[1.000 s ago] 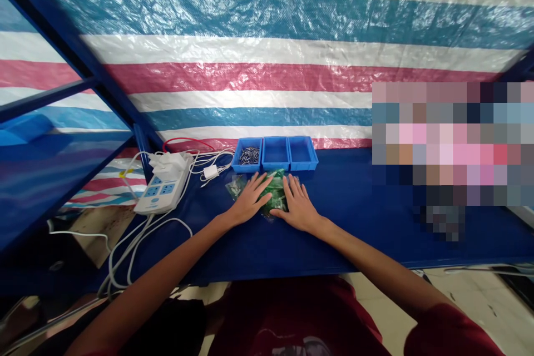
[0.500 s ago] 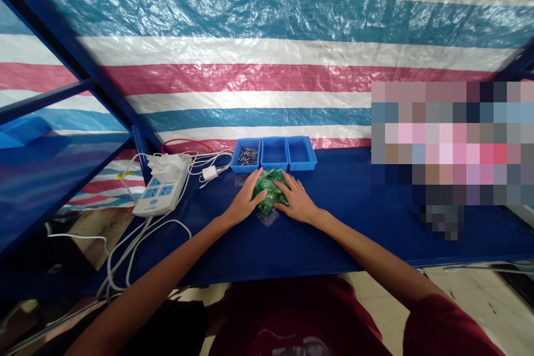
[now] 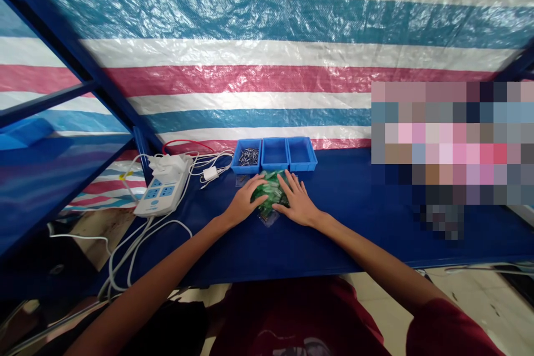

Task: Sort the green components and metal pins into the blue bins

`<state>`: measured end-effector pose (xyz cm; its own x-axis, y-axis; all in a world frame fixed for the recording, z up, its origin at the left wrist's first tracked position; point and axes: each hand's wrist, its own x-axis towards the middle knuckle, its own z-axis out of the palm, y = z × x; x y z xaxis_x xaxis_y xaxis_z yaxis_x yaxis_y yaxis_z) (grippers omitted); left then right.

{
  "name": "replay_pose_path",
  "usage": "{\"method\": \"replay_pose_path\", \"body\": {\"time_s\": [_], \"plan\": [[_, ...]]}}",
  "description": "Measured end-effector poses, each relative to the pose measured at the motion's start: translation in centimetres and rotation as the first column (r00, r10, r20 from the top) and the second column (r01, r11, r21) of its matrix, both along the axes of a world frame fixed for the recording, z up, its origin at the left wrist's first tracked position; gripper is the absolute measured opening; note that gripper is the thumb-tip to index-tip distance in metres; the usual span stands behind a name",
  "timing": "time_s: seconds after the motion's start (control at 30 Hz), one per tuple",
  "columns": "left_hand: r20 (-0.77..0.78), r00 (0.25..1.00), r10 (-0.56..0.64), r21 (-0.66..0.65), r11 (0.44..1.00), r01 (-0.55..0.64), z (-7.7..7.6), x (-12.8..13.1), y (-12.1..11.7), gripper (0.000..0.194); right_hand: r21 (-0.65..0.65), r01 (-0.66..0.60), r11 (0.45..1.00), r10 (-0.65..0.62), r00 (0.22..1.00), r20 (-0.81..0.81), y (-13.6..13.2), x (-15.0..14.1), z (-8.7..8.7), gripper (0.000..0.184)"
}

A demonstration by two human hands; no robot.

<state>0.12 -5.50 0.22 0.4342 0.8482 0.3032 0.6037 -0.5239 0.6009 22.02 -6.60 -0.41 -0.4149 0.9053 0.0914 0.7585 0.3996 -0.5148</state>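
Observation:
A pile of shiny green plastic pieces, perhaps small bags (image 3: pixel 273 192), lies on the blue table in front of me. My left hand (image 3: pixel 245 200) rests against its left side, fingers stretched out and thumb apart. On the other side my right hand (image 3: pixel 299 202) lies with its fingers spread over the pile's right edge. Neither hand grips anything that I can see. A clear plastic bag (image 3: pixel 267 218) with small dark parts sticks out under the near side of the pile, and another clear bag (image 3: pixel 241 179) shows beyond my left hand.
Three blue bins stand behind the pile. The left bin (image 3: pixel 235 162) contains metal screws or pins; the middle bin (image 3: pixel 274 167) and right bin (image 3: pixel 302 167) show bare bottoms. A white power strip (image 3: pixel 161 197) with cables and a white charger (image 3: pixel 210 173) lie at left.
Both hands have shifted slightly, and the fingers have drawn a little apart on the green pile, so more of it shows. The bins have stayed in place.

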Motion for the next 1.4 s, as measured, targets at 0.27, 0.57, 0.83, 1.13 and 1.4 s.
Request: {"method": "replay_pose_path", "body": {"time_s": [0.27,0.57,0.83,1.13,1.4], "plan": [[0.084,0.966,0.245,0.242,0.935,-0.258,1.3,-0.7,1.7,0.035,0.192,0.061,0.980,-0.048,0.996,-0.072,0.3,0.1,0.1,0.069],[-0.381,0.875,0.298,0.399,0.907,-0.135,1.7,-4.0,7.4,0.021,0.256,0.211,0.943,-0.144,0.955,-0.258,1.5,0.2,1.9,0.043],[-0.116,0.953,0.280,0.495,0.848,-0.189,3.7,-1.1,3.2,0.034,0.073,0.213,0.974,-0.151,0.857,-0.492,4.4,-1.2,4.3,0.054],[0.007,0.992,0.127,0.430,0.895,-0.117,3.7,3.6,0.9,0.033,-0.064,0.232,0.970,-0.224,0.769,-0.599,7.2,-2.0,5.4,0.073],[0.460,0.769,0.444,0.143,0.817,-0.558,2.5,8.7,1.2,0.056,0.140,0.416,0.899,-0.295,0.809,-0.508,5.2,-0.9,4.9,0.072]]}}
